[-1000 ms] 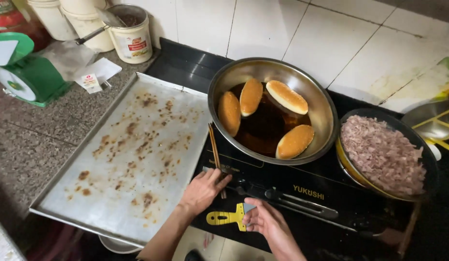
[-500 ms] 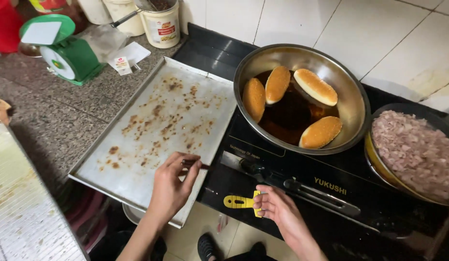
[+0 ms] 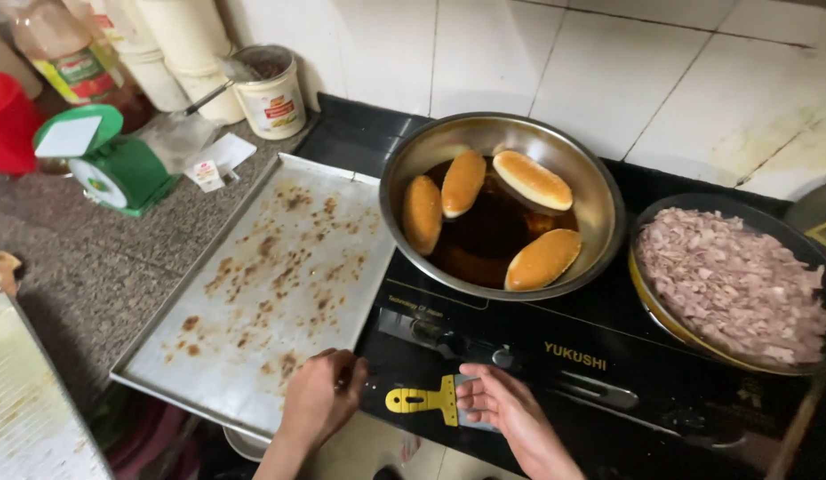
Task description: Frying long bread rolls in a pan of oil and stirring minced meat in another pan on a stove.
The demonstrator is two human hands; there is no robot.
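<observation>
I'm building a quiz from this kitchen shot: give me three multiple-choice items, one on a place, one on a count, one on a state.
1. Where does the yellow-handled scraper lie?
A. on the black cooktop
B. in the steel bowl
C. on the green scale

2. How many buns are in the steel bowl?
A. two
B. four
C. six

3. What state is the baking tray in?
A. full of buns
B. bare, with brown stains
C. covered with foil

Answers:
1 A: it lies on the cooktop's front, at the right hand.
2 B: four buns sit in dark liquid.
3 B: only burnt-looking spots show; the left hand rests at its corner.
</observation>
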